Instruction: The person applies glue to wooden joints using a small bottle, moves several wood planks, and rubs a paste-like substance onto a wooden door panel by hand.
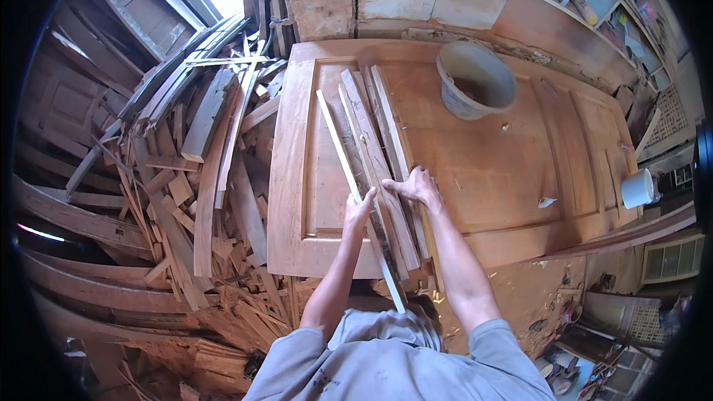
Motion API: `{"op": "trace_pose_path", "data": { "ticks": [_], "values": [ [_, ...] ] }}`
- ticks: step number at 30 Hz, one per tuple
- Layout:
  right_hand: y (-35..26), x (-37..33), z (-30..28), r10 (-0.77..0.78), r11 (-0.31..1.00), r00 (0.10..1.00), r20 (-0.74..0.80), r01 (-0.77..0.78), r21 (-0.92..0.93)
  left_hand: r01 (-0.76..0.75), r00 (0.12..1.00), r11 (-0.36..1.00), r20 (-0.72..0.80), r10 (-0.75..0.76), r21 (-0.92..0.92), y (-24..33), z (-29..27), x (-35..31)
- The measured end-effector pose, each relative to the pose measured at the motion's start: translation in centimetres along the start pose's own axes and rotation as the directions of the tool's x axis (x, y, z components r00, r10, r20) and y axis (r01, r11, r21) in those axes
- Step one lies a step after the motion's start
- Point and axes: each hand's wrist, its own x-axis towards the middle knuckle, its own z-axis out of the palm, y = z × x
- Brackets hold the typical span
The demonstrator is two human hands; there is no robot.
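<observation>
A long, thin pale wooden strip (pixel 338 137) lies slantwise over a panelled wooden door, its near end reaching past the door's edge toward my shirt. My left hand (pixel 359 206) is closed round this strip. To its right, several thicker strips lie side by side, among them a brown wooden strip (pixel 379 171) and a pale-edged strip (pixel 391 122). My right hand (pixel 417 187) rests on these with its thumb spread to the left and its fingers apart, partly bent over the right side. Its fingertips are partly hidden. The wooden door (pixel 475 178) lies flat beneath everything.
A grey bucket (pixel 475 82) stands on the door's far part, and a white container (pixel 637 188) near its right end. A heap of wood offcuts (pixel 178 186) fills the left. Shelves (pixel 587 0) with odds and ends are at the back right. Shavings litter the floor (pixel 512 289).
</observation>
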Motion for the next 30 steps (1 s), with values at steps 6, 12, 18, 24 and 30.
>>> {"op": "trace_pose_path", "data": {
  "ticks": [6,12,18,24,30],
  "values": [
    [2.3,-3.6,-0.8,0.011,1.000,0.985,0.172,-0.015,0.019,0.006,0.999,0.999,-0.033,-0.005,0.036,-4.0,0.5,-2.8],
    [2.5,-4.5,-0.2,0.066,0.996,0.992,0.105,-0.072,0.049,0.059,0.998,0.990,0.021,-0.057,-0.125,-3.6,1.5,-2.9],
    [5.0,-7.6,0.0,0.090,0.985,0.987,0.134,-0.108,0.133,0.072,0.993,0.996,0.096,-0.067,-0.051,-4.3,2.6,-5.6],
    [10.5,-9.7,0.2,0.031,0.976,0.962,0.272,-0.088,0.201,0.088,0.976,0.996,0.202,-0.085,-0.005,-6.0,5.3,-9.5],
    [13.6,-14.0,-0.1,0.009,0.972,0.995,0.102,-0.033,0.234,0.238,0.943,0.946,0.286,-0.171,-0.220,-6.6,8.0,-14.8]
  ]
}}
